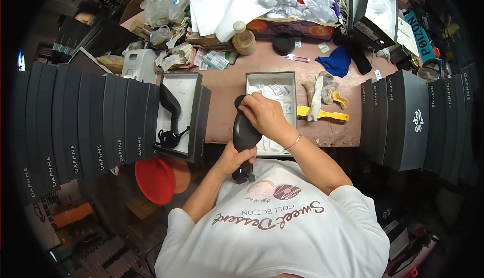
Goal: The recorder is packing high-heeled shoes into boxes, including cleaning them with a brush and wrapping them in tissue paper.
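A black shoe [246,133] is held sole up in front of my chest, over the near edge of the pink table. My left hand [233,160] is closed round its lower part. The fingers of my right hand [266,115] grip the edge near its upper end. Beneath and beyond the hands lies an open grey shoe box [270,73] with white paper and small packets inside, partly covered by my right arm. To the left, another black shoe [174,110], heeled and strapped, rests in a second open shoe box [198,119].
Dark shoe boxes stand in rows at the left [91,121] and right [403,121]. Right of the open box lie a yellow-handled brush [327,115] and a blue cloth [337,62]. A jar [244,40] stands farther back. A red round container [155,179] sits below table level.
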Motion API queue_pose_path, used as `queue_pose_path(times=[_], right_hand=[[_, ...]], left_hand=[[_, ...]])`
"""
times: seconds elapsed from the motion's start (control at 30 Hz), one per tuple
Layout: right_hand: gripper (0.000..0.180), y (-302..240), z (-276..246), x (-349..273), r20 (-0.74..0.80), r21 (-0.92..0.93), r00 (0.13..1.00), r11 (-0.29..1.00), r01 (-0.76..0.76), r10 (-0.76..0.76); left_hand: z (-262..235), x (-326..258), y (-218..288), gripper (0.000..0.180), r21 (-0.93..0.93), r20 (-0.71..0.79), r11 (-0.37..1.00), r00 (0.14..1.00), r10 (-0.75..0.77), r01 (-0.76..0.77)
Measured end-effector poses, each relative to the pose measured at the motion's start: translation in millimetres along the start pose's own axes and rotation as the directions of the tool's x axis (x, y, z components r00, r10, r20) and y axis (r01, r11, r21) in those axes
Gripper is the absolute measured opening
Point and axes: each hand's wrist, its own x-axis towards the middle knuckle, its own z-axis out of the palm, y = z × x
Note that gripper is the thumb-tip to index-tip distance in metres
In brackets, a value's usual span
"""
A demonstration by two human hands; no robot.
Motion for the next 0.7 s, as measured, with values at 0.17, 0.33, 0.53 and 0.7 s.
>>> queue_pose_path(times=[0.17, 0.33, 0.53, 0.7], right_hand=[[0.012, -29.8, -7.7, -33.7, 0.162, -0.006, 0.980, 0.993, 0.120, -0.118], [0.011, 74.4, -4.8, 24.1, -0.058, -0.143, 0.990, 0.981, -0.134, 0.127], [0.025, 178.2, -66.6, 29.2, -0.312, 0.089, 0.816, 0.870, -0.485, 0.487], [0.045, 258.0, -86.4, -16.3, -0.501, 0.108, 0.680, 0.818, -0.565, 0.536]], left_hand=[[5.4, -7.1, -11.4, 0.025, 0.042, -0.173, 0.993, 0.978, 0.114, -0.108], [7.3, -11.5, 2.1, 0.010, 0.056, 0.101, 0.995, 0.992, 0.077, -0.083], [1.1, 5.5, 4.4, 0.012, 0.029, 0.125, 0.999, 0.992, -0.024, 0.021], [10.8, 17.0, 9.1, 0.011, 0.059, 0.062, 0.997, 0.997, -0.053, 0.049]])
